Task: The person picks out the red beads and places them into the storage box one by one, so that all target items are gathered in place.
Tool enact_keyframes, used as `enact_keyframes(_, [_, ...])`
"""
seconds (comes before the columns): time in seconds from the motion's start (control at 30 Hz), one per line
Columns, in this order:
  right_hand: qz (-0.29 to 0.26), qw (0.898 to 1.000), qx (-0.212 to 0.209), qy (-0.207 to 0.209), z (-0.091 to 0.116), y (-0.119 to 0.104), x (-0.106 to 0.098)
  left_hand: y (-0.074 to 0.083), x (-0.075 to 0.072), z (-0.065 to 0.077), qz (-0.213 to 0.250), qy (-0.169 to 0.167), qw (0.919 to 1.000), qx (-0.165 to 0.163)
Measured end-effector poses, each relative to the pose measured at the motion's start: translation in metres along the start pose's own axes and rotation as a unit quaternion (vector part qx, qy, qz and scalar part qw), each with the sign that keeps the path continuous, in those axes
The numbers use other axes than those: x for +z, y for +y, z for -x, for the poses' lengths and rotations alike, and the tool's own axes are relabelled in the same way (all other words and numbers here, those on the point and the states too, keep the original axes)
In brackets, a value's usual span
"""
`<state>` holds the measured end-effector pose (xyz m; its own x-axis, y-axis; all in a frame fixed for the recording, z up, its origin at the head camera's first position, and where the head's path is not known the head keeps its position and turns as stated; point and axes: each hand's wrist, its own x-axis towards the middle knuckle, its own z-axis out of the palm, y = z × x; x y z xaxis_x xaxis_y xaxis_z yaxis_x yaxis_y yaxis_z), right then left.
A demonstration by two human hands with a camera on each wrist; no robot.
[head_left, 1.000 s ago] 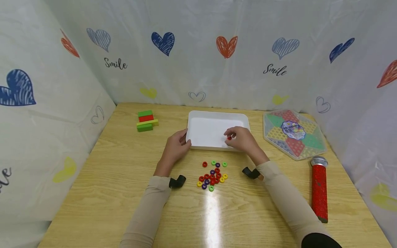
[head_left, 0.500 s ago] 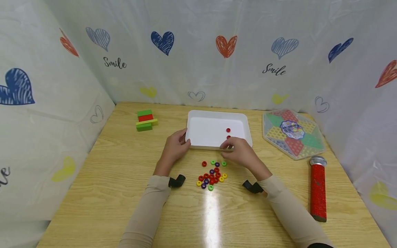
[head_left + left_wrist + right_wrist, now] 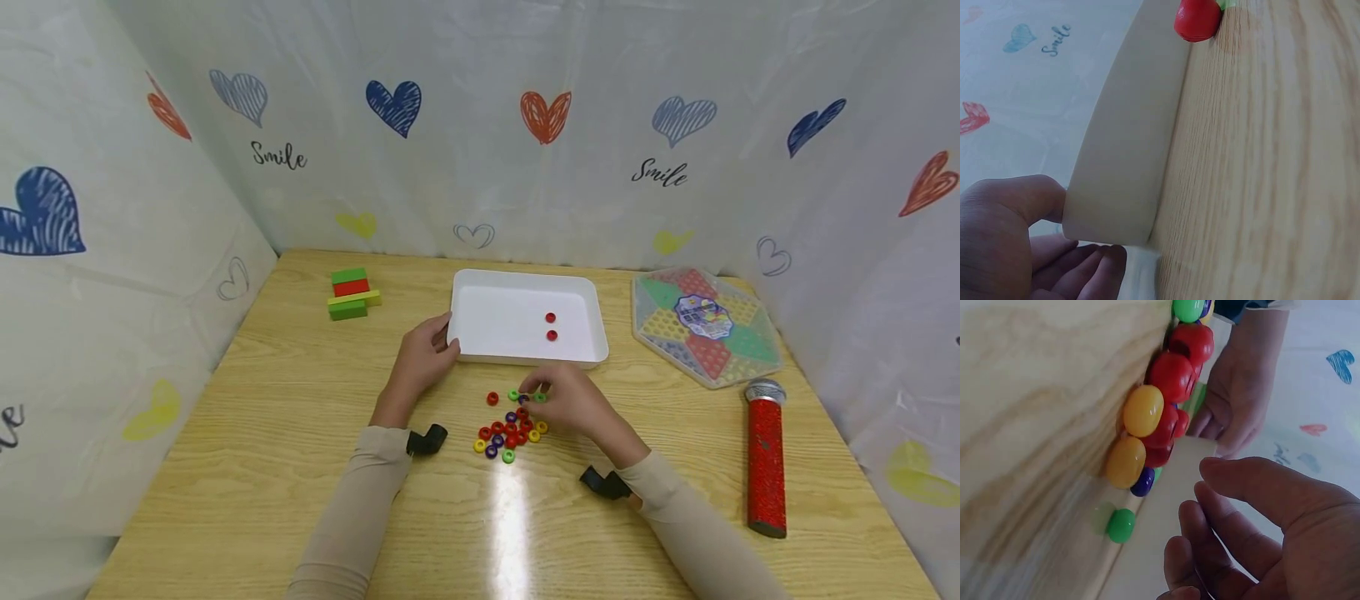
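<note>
My left hand (image 3: pixel 422 354) grips the front left corner of a white tray (image 3: pixel 498 321); in the left wrist view the thumb presses the tray wall (image 3: pixel 1125 137) and the fingers curl round the corner. Two red beads (image 3: pixel 552 336) lie on the right side of the tray floor. In front of it, a loose cluster of red, yellow, purple and green beads (image 3: pixel 511 428) lies on the table. My right hand (image 3: pixel 573 402) hovers over the cluster's right edge, thumb and fingers apart with nothing between them. Close to its fingertips are a purple bead (image 3: pixel 1143 482) and a green bead (image 3: pixel 1122 525).
Green, red and yellow blocks (image 3: pixel 349 288) sit at the back left. To the tray's right lies a hexagonal game board (image 3: pixel 705 325) with coloured triangles. A red microphone (image 3: pixel 767 467) lies near the right edge. A patterned white curtain (image 3: pixel 480 183) hangs behind the table.
The right hand has let go of a red bead in the tray and come back toward the person, over the loose beads. My left hand has stayed at the tray corner.
</note>
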<state>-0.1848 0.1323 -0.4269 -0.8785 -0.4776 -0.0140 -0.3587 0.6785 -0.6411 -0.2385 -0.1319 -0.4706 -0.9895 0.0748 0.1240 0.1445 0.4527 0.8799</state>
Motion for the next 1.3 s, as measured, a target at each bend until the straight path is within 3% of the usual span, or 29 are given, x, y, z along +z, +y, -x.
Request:
enact_keyframes(0.27, [-0.018, 1.0, -0.002, -0.001, 0.007, 0.003, 0.01, 0.001, 0.0, 0.001, -0.003, 0.003, 1.0, 0.0])
enact_keyframes(0.47, [0.005, 1.0, 0.001, 0.004, 0.008, 0.003, 0.016, 0.0, 0.0, 0.001, -0.008, 0.005, 1.0, -0.001])
enact_keyframes(1.3, [0.017, 1.0, 0.019, -0.005, 0.007, -0.003, 0.018, -0.001, 0.001, 0.0, -0.006, 0.007, 0.9999, 0.004])
